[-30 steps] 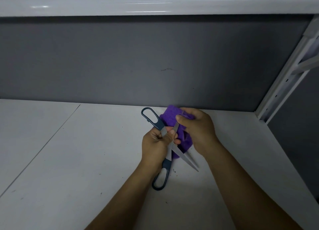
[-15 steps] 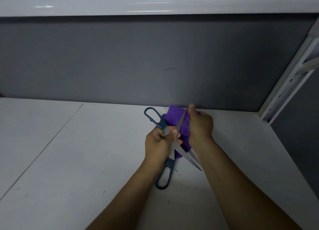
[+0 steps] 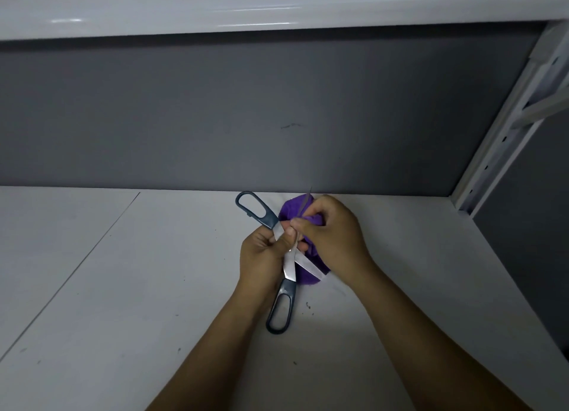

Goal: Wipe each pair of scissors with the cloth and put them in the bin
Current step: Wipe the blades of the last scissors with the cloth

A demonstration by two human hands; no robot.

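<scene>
A pair of scissors (image 3: 278,307) with dark blue-grey handles is spread wide open above the white desk. My left hand (image 3: 261,258) grips it near the pivot, fingers curled round the blades' base. One handle loop points up-left, the other points down toward me. My right hand (image 3: 334,241) holds a bunched purple cloth (image 3: 295,208) against the upper blade, whose thin tip pokes out above the cloth. The second blade runs down-right under my right hand, with cloth beneath it. No bin is in view.
The white desk (image 3: 123,287) has a seam running diagonally at the left and a few dark specks. A grey partition wall (image 3: 246,118) stands behind, a white shelf (image 3: 277,7) hangs overhead, and a white slotted upright (image 3: 498,139) rises at the right.
My right hand has slid the cloth along the upper blade, back toward the pivot and my left hand. The scissors stay spread in my left hand's grip.
</scene>
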